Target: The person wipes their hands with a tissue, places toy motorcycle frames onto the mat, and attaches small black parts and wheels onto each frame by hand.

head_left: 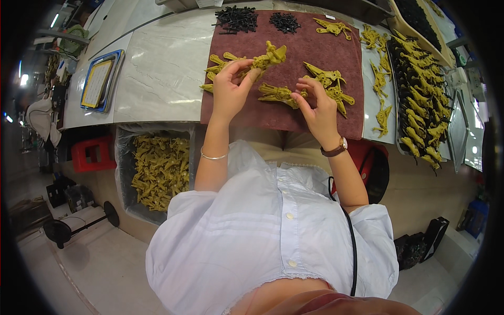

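My left hand [233, 84] is closed on an olive-yellow plastic figure part [269, 56], raised over the maroon cloth [294, 47]. The part has a bulky, jointed end pointing away to the right. My right hand [318, 107] is low over the cloth with thumb and fingers apart. Its thumb tip is at the end of another yellow plastic part [277, 94] lying there; whether they touch I cannot tell. Just beyond the right hand lie more yellow parts [326, 77]. Several others [216, 67] lie beside my left hand, partly hidden by it.
Two piles of small black pieces [235, 20] sit at the cloth's far edge. To the right stands a tray of yellow-and-black pieces [422, 105]. A lined bin of yellow parts [160, 170] is below the table at left, near a red stool [93, 153]. A blue-framed tray [102, 81] lies farther left.
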{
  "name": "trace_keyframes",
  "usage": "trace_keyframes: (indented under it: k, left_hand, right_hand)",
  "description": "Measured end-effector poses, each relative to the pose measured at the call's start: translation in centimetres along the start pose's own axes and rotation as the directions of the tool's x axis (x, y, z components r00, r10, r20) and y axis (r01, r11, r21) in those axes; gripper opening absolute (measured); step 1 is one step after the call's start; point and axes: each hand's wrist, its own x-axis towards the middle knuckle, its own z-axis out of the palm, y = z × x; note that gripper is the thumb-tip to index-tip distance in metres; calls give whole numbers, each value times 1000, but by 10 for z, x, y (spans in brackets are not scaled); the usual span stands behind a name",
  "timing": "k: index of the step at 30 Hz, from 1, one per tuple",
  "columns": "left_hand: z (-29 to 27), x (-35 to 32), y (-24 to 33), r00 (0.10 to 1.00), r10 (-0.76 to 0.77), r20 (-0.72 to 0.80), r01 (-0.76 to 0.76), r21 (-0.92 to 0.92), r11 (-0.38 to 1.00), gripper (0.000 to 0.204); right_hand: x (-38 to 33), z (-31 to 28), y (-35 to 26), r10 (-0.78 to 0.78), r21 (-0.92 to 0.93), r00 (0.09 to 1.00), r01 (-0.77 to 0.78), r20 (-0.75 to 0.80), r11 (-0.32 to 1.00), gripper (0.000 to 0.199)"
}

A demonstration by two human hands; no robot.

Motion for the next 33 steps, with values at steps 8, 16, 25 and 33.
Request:
trace_keyframes:
  k: [8,16,25,33]
  left_hand:
    - [-4,-17,38,941,189,282,-267,272,925,27]
    - [11,-33,28,973,62,221,-80,74,994,34]
    - [25,-51,22,931,-355,87,360,-375,854,48]
    - [44,-58,17,937,-331,115,350,-336,875,47]
  right_hand:
    - [13,-22,-22,-317,-112,948,316,2,942,33]
    - [-10,-26,-18,-243,-17,949,252,199,968,32]
    - [-27,-12,-8,-468,-136,869,489,159,862,30]
    - [-37,-2,-8,-409,-146,896,434,174,889,35]
